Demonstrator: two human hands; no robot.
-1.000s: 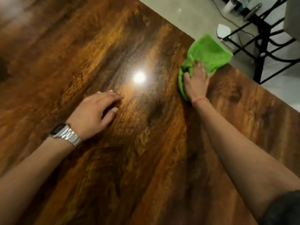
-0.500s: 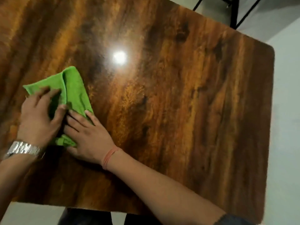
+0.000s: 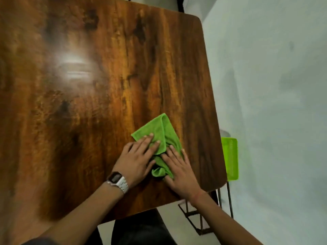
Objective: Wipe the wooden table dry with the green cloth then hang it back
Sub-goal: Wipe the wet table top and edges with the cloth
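Note:
The green cloth [image 3: 160,133] lies folded and partly bunched on the glossy wooden table [image 3: 88,103], close to its near right corner. My left hand [image 3: 137,159], with a metal watch on the wrist, presses flat on the cloth's left part. My right hand [image 3: 179,169] presses flat on its right and lower part. Both palms face down with fingers spread over the fabric, and the cloth's far corner sticks out beyond my fingertips.
The table's right edge [image 3: 210,96] runs close beside my right hand. Past it, lower down, is a bright green flat object [image 3: 231,158] and a black metal frame [image 3: 201,220] on the pale floor [image 3: 274,85]. A lamp glare [image 3: 76,62] sits on the left half.
One second ago only my right hand held the cloth at the far table edge; my left hand then joined it. The cloth now sits near the right corner under both hands; the view shifted.

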